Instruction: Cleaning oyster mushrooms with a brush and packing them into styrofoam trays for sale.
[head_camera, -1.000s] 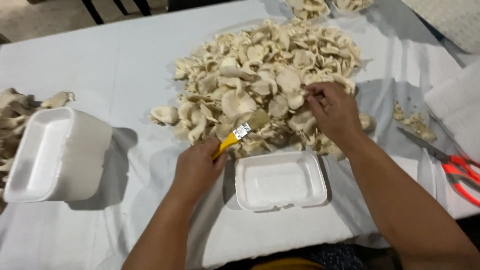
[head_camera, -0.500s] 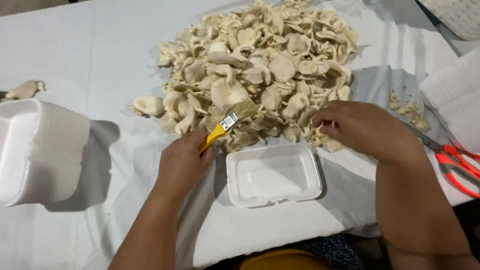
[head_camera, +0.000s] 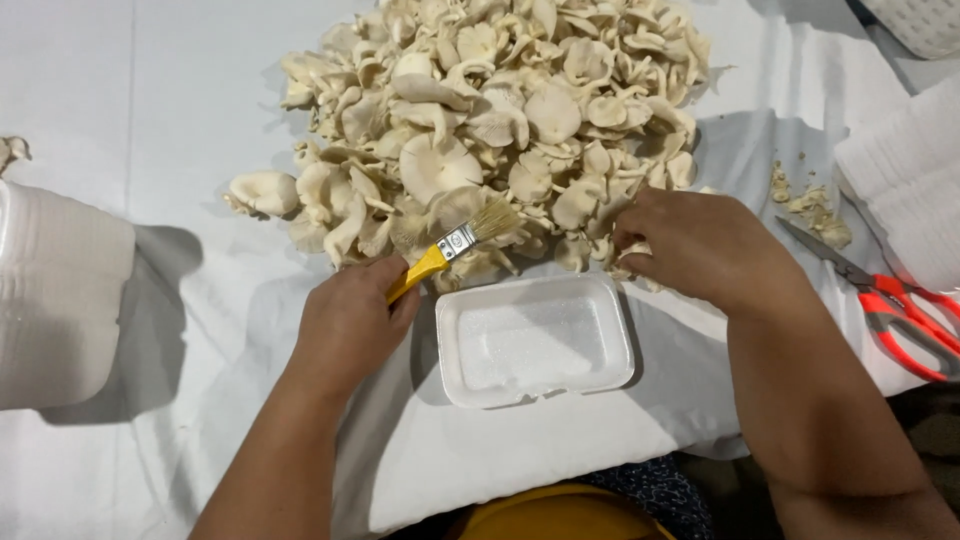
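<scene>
Hands: we count two, the left hand (head_camera: 350, 320) and the right hand (head_camera: 700, 245).
Brushes: one yellow-handled brush (head_camera: 455, 243).
Open foam trays: one white foam tray (head_camera: 535, 340).
Scissors: one pair of red-handled scissors (head_camera: 880, 295).
Mushroom heaps: one mushroom pile (head_camera: 490, 120), too many to count.
Tray stacks: one stack of foam trays (head_camera: 55, 295).

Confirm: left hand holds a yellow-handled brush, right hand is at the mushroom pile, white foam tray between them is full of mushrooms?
Not quite. The head view shows the foam tray empty, with no mushrooms in it. The rest stands: the left hand holds the yellow-handled brush, and the right hand is at the near edge of the mushroom pile.
</scene>
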